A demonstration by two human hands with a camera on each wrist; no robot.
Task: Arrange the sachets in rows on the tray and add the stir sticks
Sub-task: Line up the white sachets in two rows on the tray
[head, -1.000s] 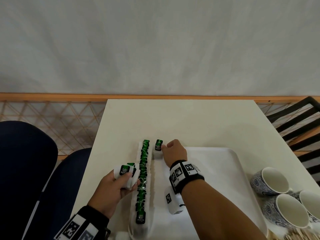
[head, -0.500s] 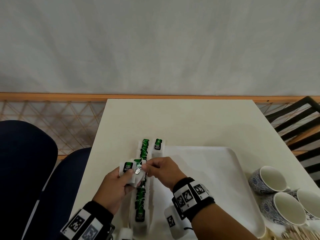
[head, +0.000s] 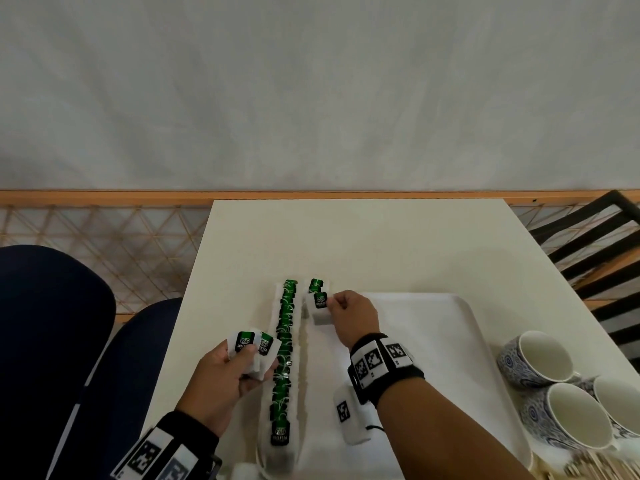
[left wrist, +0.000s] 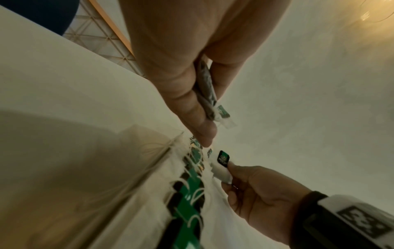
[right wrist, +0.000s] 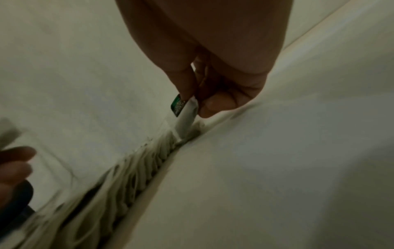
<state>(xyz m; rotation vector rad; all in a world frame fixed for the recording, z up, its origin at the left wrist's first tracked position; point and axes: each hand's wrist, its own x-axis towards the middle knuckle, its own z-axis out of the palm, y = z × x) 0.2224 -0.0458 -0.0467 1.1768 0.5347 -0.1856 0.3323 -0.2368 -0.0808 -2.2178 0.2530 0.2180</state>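
Right hand pinches one sachet at the tray's far-left corner, starting row two. Left hand grips a spare stack just left of the tray's full row.

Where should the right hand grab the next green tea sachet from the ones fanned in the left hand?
Pinch the white edge of the rightmost sachet in the left hand, coming from the tray side. That sachet sticks out past the thumb toward the right hand, so its edge is free, while the other lies under the thumb.
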